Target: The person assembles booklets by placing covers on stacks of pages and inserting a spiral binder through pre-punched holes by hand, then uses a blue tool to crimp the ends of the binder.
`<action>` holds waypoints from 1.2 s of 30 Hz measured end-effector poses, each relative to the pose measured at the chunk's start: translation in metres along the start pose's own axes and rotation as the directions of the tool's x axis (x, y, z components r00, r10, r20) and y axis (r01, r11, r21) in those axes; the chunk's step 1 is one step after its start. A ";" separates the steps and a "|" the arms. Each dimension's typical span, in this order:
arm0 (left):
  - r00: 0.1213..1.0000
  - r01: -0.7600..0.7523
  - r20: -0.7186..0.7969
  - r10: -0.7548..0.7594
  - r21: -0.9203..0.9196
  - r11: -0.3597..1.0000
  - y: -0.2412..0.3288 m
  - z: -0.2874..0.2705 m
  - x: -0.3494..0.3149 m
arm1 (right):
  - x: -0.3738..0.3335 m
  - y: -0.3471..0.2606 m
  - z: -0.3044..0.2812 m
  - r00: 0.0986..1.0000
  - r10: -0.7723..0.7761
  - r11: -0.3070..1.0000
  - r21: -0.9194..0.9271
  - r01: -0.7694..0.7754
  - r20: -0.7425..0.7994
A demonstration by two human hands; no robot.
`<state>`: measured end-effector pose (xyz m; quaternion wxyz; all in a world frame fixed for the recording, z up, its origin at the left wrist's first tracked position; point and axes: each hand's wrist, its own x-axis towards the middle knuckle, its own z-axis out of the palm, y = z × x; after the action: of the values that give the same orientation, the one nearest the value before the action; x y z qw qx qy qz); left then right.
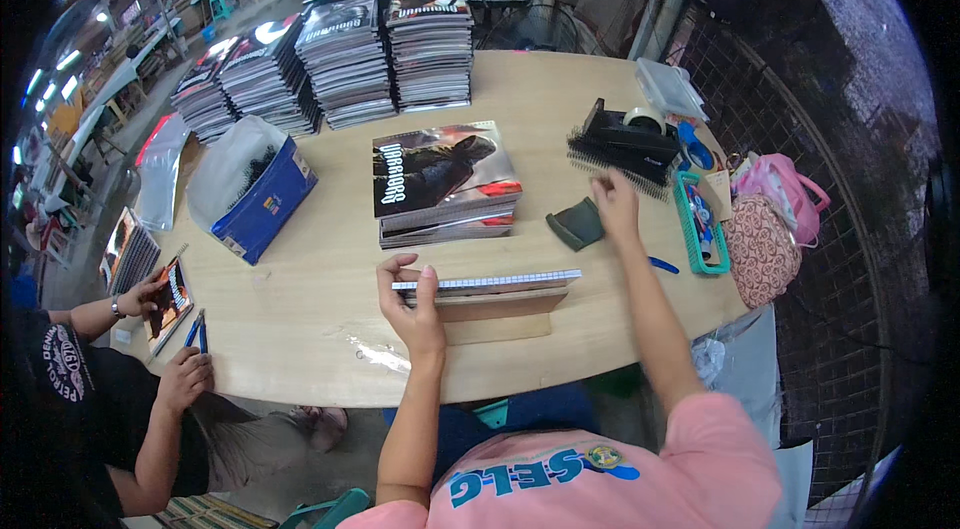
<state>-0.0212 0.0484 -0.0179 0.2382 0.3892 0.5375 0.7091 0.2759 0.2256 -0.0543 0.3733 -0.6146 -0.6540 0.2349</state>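
My left hand (412, 314) is closed around the left end of an unbound notebook (490, 282), stood on edge with its white, evenly marked edge up. Brown board (500, 307) faces me under that edge. To the right, my right hand (618, 207) reaches over the table with its fingers drawn together beside a heap of black binding wires (618, 167). Whatever sits between those fingertips is too small to make out. Just left of that hand lies a dark green block-like piece (576, 224). A short pile of notebooks with dark picture covers (440, 174) stands beyond my left hand.
Tall notebook stacks (345, 59) line the far edge. A blue box (262, 204) with plastic lining holds more wires. At right are a tape dispenser (640, 129), green basket (700, 229), blue-handled tool (663, 265) and bags (765, 239). At left, a co-worker's hands hold a notebook (168, 304) and pliers (197, 331).
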 end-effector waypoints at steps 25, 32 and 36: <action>0.560 -0.788 0.723 0.404 0.313 0.530 0.055 0.055 -0.022 | -0.117 -0.097 -0.054 0.820 -0.449 0.867 0.393 0.305 0.355; 0.574 -0.752 0.681 0.454 0.218 0.623 0.055 0.060 -0.024 | -0.119 -0.124 -0.056 0.786 -0.566 0.822 0.094 0.562 0.248; 0.588 -0.709 0.695 0.414 0.196 0.678 0.051 0.060 -0.026 | -0.117 -0.121 -0.059 0.785 -0.472 0.862 0.024 0.507 0.401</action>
<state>0.0469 0.0478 0.0304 0.0518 0.7893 0.4256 0.4394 0.2416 0.0861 0.0511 0.2557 -0.3790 -0.8616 0.2206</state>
